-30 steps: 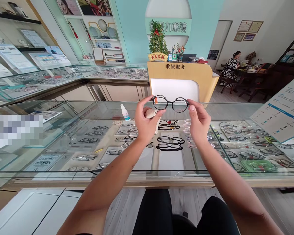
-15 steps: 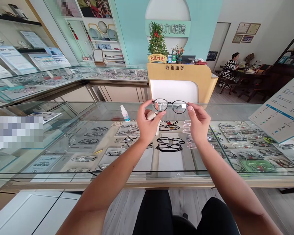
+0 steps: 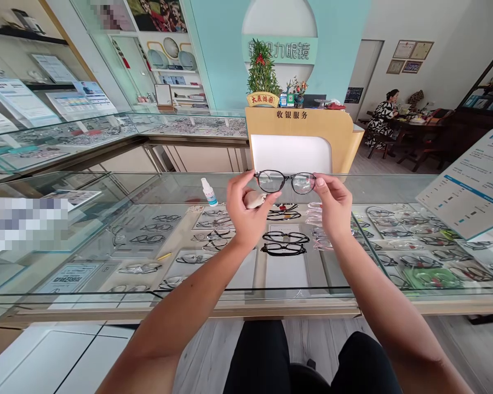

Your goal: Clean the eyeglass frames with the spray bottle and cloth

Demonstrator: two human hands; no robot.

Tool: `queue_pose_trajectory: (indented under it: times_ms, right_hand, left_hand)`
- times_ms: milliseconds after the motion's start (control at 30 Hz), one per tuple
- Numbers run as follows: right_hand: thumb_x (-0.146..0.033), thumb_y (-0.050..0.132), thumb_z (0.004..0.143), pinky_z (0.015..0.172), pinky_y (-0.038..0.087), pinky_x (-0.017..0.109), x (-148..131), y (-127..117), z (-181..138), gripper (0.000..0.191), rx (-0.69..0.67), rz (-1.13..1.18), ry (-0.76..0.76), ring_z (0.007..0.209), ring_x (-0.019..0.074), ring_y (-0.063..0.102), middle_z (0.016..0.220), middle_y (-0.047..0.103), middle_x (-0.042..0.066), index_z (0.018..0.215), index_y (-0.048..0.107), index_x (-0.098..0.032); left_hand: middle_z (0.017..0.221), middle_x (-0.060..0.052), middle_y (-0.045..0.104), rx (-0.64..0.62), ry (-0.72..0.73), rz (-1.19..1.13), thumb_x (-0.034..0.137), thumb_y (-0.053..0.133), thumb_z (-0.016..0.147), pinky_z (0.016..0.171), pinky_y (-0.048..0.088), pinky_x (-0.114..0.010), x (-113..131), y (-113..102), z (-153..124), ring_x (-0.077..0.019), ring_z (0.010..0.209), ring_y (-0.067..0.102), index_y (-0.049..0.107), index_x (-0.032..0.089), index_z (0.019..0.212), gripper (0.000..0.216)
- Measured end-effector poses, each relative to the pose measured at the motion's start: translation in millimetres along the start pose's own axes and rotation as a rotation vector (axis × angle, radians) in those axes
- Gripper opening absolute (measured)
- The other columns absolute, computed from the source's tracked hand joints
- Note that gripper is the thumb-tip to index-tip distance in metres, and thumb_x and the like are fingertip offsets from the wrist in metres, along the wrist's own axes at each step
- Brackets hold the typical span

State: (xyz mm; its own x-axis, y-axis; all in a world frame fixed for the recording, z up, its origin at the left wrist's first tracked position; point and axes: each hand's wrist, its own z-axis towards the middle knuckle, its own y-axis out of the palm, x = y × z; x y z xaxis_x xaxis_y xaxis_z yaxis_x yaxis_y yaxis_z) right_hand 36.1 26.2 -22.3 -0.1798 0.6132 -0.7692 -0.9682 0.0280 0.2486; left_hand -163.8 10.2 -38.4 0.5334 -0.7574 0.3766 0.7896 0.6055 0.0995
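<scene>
A pair of dark round-framed eyeglasses (image 3: 287, 178) is held up in the air above the glass counter, lenses upright. My left hand (image 3: 246, 210) grips the left end of the frame with its fingers closed. Tucked in that same palm is a bunched pale cloth (image 3: 254, 199). On the other side, my right hand (image 3: 334, 205) pinches the right end of the frame between thumb and fingers. A small white spray bottle (image 3: 209, 192) with a blue label stands on the counter, left of my left hand.
Beneath the glass countertop (image 3: 238, 301) lie several eyeglass frames (image 3: 285, 237) in rows. A printed sign (image 3: 468, 186) leans at the right. Past the counter stand a wooden cashier desk (image 3: 345, 131) with a plant (image 3: 263, 71), and a seated person (image 3: 381, 117) at a table.
The eyeglasses have dipped slightly and their tilt has shifted. My left hand has moved a little to the left, showing more of the cloth. The right hand stays almost in place.
</scene>
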Motion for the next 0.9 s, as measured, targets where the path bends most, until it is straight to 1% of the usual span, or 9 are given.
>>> queue_pose_trajectory:
  times_ms: [100,300,467,533,567,633,700,733,900]
  right_hand:
    - [-0.060,0.085,0.094,0.108,0.064,0.051,-1,-2,0,0.033,-0.038,0.056,-0.003,0.108,0.0266,0.083,0.107,0.089,0.004,0.108,0.087,-0.031]
    - [-0.060,0.090,0.089,0.107,0.066,0.051,-5,1,1,0.029,-0.091,0.256,0.063,0.105,0.0264,0.085,0.106,0.089,0.002,0.101,0.088,-0.034]
    - [-0.058,0.096,0.083,0.103,0.068,0.049,-9,2,2,0.028,-0.125,0.348,0.134,0.096,0.0251,0.086,0.103,0.089,0.000,0.095,0.090,-0.033]
    - [-0.057,0.099,0.081,0.100,0.069,0.049,-10,2,2,0.028,-0.119,0.370,0.159,0.094,0.0253,0.087,0.102,0.089,0.000,0.092,0.090,-0.033]
    - [-0.057,0.099,0.080,0.100,0.070,0.049,-9,2,2,0.028,-0.116,0.374,0.170,0.094,0.0257,0.087,0.103,0.089,0.000,0.091,0.090,-0.033]
    - [-0.058,0.100,0.079,0.100,0.069,0.049,-9,2,2,0.029,-0.116,0.376,0.193,0.096,0.0265,0.087,0.104,0.089,0.001,0.088,0.089,-0.032]
    - [-0.059,0.100,0.077,0.102,0.069,0.048,-8,2,3,0.031,-0.118,0.373,0.212,0.097,0.0267,0.087,0.105,0.089,0.002,0.088,0.088,-0.032]
    - [-0.060,0.100,0.077,0.102,0.068,0.048,-7,3,3,0.033,-0.118,0.368,0.218,0.097,0.0263,0.087,0.104,0.089,0.002,0.089,0.088,-0.032]
    - [-0.062,0.100,0.076,0.104,0.066,0.041,-5,2,4,0.036,-0.116,0.323,0.236,0.095,0.0221,0.084,0.105,0.089,0.001,0.093,0.090,-0.032]
  left_hand:
    - [0.135,-0.008,0.070,0.011,0.010,-0.041,0.041,0.095,0.089,0.071,0.055,-0.030,1,0,1,-0.0154,0.090,0.068,0.068,0.029,0.139,0.059]
    - [0.136,-0.007,0.073,-0.023,-0.101,-0.096,0.047,0.095,0.088,0.069,0.054,-0.030,-1,2,0,-0.0090,0.072,0.057,0.070,0.030,0.137,0.058]
    - [0.131,-0.006,0.074,-0.033,-0.209,-0.137,0.056,0.094,0.087,0.063,0.051,-0.029,0,5,-3,-0.0081,0.068,0.056,0.071,0.028,0.136,0.061]
    - [0.132,-0.007,0.074,-0.036,-0.245,-0.138,0.060,0.094,0.086,0.065,0.054,-0.029,-1,6,-4,-0.0105,0.074,0.063,0.071,0.028,0.137,0.064]
    - [0.134,-0.008,0.075,-0.040,-0.254,-0.143,0.060,0.094,0.086,0.067,0.056,-0.030,-2,6,-4,-0.0134,0.081,0.068,0.071,0.028,0.137,0.065]
    - [0.139,-0.010,0.076,-0.051,-0.262,-0.162,0.059,0.095,0.086,0.076,0.061,-0.032,-4,6,-2,-0.0217,0.104,0.076,0.071,0.028,0.138,0.066]
    - [0.140,-0.011,0.078,-0.058,-0.275,-0.189,0.056,0.096,0.085,0.085,0.064,-0.034,-6,7,0,-0.0275,0.124,0.076,0.072,0.029,0.139,0.065]
    - [0.139,-0.011,0.079,-0.061,-0.288,-0.202,0.055,0.097,0.084,0.087,0.064,-0.035,-8,7,1,-0.0285,0.127,0.075,0.072,0.029,0.138,0.066]
    - [0.135,-0.011,0.082,-0.084,-0.341,-0.253,0.053,0.101,0.078,0.099,0.067,-0.042,-11,5,7,-0.0298,0.127,0.078,0.074,0.028,0.134,0.067]
